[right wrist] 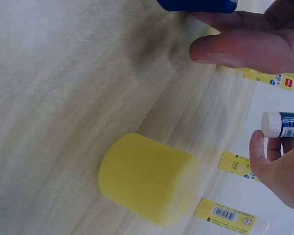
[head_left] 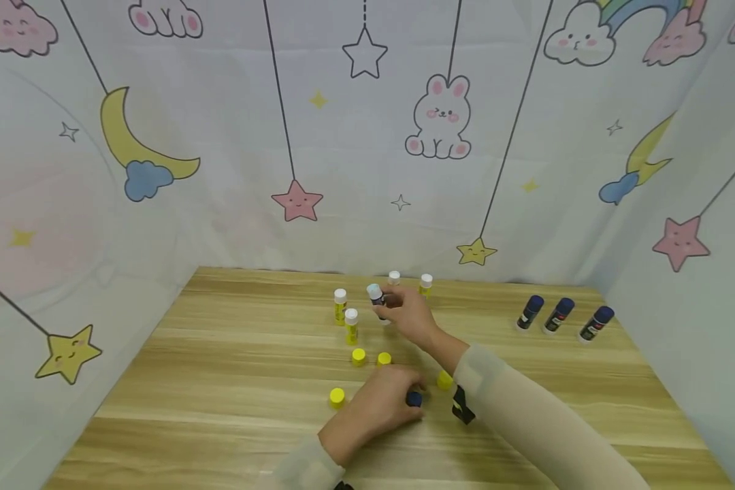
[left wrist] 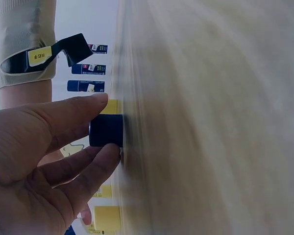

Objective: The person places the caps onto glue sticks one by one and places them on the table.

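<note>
My right hand (head_left: 407,316) pinches a dark blue glue stick (head_left: 376,297) near the back of the table. Its cap is off and its pale top tilts left. Nearer the front, my left hand (head_left: 382,401) holds a dark blue cap (head_left: 414,399) between thumb and fingers, low at the tabletop. The left wrist view shows the fingertips on two sides of this cap (left wrist: 106,130). In the right wrist view, the glue stick (right wrist: 291,129) is held by the far hand, and a large yellow cap (right wrist: 147,178) stands close to the camera.
Several uncapped yellow glue sticks (head_left: 352,328) stand around the right hand. Loose yellow caps (head_left: 337,398) lie near the left hand. Three capped dark blue glue sticks (head_left: 559,316) stand at the right. A printed curtain (head_left: 233,224) borders the wooden table (head_left: 220,381).
</note>
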Available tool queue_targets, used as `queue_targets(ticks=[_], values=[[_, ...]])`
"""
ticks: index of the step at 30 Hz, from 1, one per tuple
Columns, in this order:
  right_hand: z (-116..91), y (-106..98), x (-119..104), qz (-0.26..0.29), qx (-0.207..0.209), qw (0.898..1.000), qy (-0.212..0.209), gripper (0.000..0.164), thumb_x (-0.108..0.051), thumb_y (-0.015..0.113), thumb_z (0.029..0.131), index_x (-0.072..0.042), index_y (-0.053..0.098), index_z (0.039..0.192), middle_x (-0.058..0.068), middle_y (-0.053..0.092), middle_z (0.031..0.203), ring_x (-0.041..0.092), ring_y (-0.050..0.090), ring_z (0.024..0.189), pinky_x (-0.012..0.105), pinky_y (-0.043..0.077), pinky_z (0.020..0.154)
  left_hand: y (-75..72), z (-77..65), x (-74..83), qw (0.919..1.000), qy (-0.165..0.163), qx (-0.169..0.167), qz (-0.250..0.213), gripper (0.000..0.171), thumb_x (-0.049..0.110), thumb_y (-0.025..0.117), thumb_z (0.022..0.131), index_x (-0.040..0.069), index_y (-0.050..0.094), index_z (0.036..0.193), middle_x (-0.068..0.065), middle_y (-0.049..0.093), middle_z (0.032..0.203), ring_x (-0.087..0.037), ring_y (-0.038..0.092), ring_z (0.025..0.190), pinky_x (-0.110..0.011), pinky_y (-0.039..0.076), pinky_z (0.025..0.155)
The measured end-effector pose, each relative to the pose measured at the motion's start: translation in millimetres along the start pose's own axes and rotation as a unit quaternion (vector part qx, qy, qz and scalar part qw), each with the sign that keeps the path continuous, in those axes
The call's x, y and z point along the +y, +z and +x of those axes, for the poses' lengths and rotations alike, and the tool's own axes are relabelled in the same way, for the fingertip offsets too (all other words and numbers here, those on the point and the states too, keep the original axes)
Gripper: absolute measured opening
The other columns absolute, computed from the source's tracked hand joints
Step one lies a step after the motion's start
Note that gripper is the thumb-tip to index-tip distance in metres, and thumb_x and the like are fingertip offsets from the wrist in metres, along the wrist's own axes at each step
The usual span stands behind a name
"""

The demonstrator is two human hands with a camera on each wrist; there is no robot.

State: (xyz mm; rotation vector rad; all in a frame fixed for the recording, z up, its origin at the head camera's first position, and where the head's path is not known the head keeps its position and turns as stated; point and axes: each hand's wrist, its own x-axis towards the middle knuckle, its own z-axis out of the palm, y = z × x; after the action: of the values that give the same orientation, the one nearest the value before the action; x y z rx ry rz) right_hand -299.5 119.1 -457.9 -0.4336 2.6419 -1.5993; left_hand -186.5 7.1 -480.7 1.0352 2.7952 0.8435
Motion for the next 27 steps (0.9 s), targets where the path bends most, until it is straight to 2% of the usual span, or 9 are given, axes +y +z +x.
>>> queue_targets(ticks=[6,15,22,27], values=[[-6.2,-1.9,-0.7,0.016,0.015,1.000,0.014,0.034,-0.010,0.077,0.091,-0.013,0.070,0.125,0.003,0.074,0.114,0.022,0.067,0.105,0.038,0.058,0.086,1.8,2.4,0.3,0.9998,0.016,-0.010,0.005,0.023,0.023,0.088,0.080,0.016,0.077,0.098,0.010,0.072,0.094,-0.001,0.062,0.088,-0.020,0.052,0.080],[-15.7,-6.0,2.4,-0.008,0.037,0.999,0.001,0.028,-0.011,0.080,0.088,-0.015,0.074,0.115,-0.001,0.075,0.107,0.022,0.068,0.106,0.041,0.058,0.086,2.6,5.7,0.0,0.9996,0.025,-0.005,0.012,0.017,0.015,0.088,0.079,0.017,0.076,0.092,0.013,0.070,0.085,0.001,0.060,0.080,-0.019,0.051,0.075],[-20.3,-8.4,3.9,-0.002,0.048,0.999,-0.004,0.029,-0.011,0.082,0.087,-0.014,0.073,0.114,0.001,0.076,0.105,0.023,0.069,0.103,0.039,0.059,0.082,-0.3,5.5,0.7,0.9998,0.015,-0.011,0.012,0.018,0.015,0.088,0.079,0.017,0.077,0.093,0.011,0.071,0.088,0.000,0.061,0.084,-0.020,0.052,0.079],[-24.5,-11.9,5.7,-0.007,0.053,0.999,0.012,0.032,-0.014,0.081,0.087,-0.011,0.072,0.118,0.002,0.075,0.107,0.024,0.068,0.106,0.040,0.059,0.083,-0.4,4.6,1.4,0.9998,0.007,-0.019,0.006,0.018,0.014,0.088,0.080,0.016,0.078,0.095,0.010,0.072,0.091,0.000,0.063,0.088,-0.021,0.053,0.081]])
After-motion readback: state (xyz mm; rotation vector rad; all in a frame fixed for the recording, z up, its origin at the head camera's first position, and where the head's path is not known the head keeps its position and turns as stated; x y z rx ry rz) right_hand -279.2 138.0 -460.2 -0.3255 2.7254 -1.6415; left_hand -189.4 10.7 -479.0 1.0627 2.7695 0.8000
